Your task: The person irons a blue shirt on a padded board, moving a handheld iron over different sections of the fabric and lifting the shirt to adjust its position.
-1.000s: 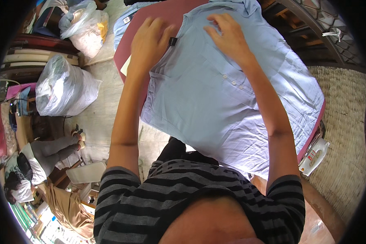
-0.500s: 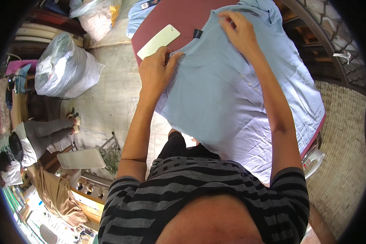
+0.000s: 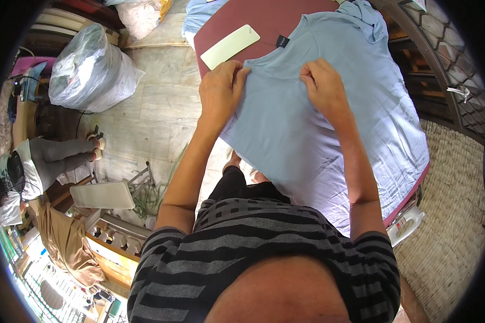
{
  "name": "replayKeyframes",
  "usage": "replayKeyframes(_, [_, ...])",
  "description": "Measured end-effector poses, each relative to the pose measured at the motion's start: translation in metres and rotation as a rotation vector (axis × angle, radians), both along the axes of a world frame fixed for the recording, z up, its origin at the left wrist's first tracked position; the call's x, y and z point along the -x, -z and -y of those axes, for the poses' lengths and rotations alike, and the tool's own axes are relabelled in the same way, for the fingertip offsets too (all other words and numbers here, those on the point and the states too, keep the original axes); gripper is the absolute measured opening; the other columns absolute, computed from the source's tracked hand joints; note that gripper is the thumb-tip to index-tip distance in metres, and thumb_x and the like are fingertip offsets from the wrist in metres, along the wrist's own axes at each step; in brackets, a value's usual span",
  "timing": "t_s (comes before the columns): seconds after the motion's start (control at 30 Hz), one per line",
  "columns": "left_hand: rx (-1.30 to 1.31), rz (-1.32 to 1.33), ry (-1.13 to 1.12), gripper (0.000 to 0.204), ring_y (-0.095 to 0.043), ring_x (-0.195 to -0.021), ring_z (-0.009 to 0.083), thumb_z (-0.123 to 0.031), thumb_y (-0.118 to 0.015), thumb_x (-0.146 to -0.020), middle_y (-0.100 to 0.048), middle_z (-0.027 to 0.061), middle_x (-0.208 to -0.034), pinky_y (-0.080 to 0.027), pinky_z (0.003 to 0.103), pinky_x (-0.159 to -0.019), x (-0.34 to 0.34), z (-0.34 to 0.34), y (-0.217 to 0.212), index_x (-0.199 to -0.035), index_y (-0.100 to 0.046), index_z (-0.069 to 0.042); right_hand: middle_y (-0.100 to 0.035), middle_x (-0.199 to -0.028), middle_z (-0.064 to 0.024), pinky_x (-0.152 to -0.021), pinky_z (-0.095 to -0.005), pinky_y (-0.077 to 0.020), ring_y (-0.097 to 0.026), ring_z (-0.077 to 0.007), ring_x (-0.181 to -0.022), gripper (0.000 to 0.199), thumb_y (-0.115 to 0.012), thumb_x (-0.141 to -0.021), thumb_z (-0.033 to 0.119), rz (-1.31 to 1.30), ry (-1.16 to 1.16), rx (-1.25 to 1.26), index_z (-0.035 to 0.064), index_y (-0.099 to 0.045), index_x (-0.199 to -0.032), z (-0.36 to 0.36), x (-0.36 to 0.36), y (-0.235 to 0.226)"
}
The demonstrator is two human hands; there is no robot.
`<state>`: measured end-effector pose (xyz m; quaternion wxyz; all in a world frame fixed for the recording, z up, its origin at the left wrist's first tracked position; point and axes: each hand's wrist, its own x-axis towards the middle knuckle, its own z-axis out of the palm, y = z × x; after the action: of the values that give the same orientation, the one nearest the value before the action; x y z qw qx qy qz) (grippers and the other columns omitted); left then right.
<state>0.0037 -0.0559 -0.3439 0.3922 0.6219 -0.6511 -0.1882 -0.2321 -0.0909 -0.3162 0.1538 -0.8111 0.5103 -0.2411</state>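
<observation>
A light blue shirt (image 3: 275, 116) lies spread over a maroon-covered table (image 3: 237, 16), its neckline facing away from me and a small black label (image 3: 282, 41) at the collar. My left hand (image 3: 220, 91) is closed on the shirt's left shoulder edge, thumb against the fingers. With bent fingers, my right hand (image 3: 327, 89) pinches the cloth at the front of the neckline. Beyond my left hand, a pale, flat board (image 3: 230, 47) with a small hole at one end rests on the maroon cover.
A white iron (image 3: 407, 226) sits low at the table's right edge. Metal lattice (image 3: 442, 43) stands at the far right. On the left are a big plastic-wrapped bundle (image 3: 91, 70), a small white-topped stool (image 3: 102, 195) and another person (image 3: 35, 167). Blue cloth (image 3: 199, 19) lies past the table's left corner.
My right hand has come back toward me from the far side of the collar to the front neckline and closed on the cloth. The left hand stays at the shoulder. The view has shifted slightly.
</observation>
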Motion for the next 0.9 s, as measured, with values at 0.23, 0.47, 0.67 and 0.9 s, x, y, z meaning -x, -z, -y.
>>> replayKeyframes(0.23, [0.062,0.267,-0.002,0.021,-0.055,-0.076,0.0283,-0.023,-0.072,-0.083,-0.054,0.0070,-0.082,-0.037,0.040,-0.068,-0.009,-0.036,0.014,-0.088,-0.057,-0.009,-0.060,-0.090,-0.0113,-0.077,-0.0417,-0.0475,-0.059,-0.0325,-0.087,0.014,-0.067,-0.083,0.010,0.118,-0.129,0.186,0.0081,-0.066,-0.097,-0.005,-0.072,0.023])
replayKeyframes(0.47, [0.225,0.315,0.126,0.020,-0.053,-0.099,0.0263,-0.021,-0.072,-0.083,-0.058,0.0049,-0.106,-0.036,0.040,-0.081,-0.002,-0.027,-0.006,-0.099,-0.065,-0.012,-0.064,-0.102,-0.0129,-0.082,-0.0420,-0.0508,-0.062,-0.0333,-0.094,0.016,-0.061,-0.088,0.008,0.158,-0.015,0.292,0.0059,-0.067,-0.103,0.073,-0.020,-0.009])
replayKeyframes(0.67, [0.185,0.378,0.236,0.028,-0.050,-0.111,0.0279,-0.025,-0.070,-0.084,-0.057,0.0060,-0.119,-0.031,0.044,-0.093,0.031,-0.018,-0.016,-0.108,-0.066,-0.012,-0.061,-0.088,-0.0171,-0.075,-0.0466,-0.0493,-0.059,-0.0387,-0.087,0.014,-0.058,-0.089,0.013,-0.094,-0.117,0.392,0.0050,-0.065,-0.097,0.164,0.037,0.034])
replayKeyframes(0.9, [0.326,0.324,0.533,0.038,-0.047,-0.125,0.0369,-0.024,-0.061,-0.092,-0.053,0.0174,-0.134,-0.033,0.050,-0.102,0.088,0.022,-0.004,-0.124,-0.060,-0.005,-0.061,-0.104,-0.0124,-0.090,-0.0424,-0.0492,-0.058,-0.0326,-0.103,0.021,-0.064,-0.086,0.011,0.246,0.075,0.355,0.0063,-0.065,-0.107,0.085,-0.019,0.013])
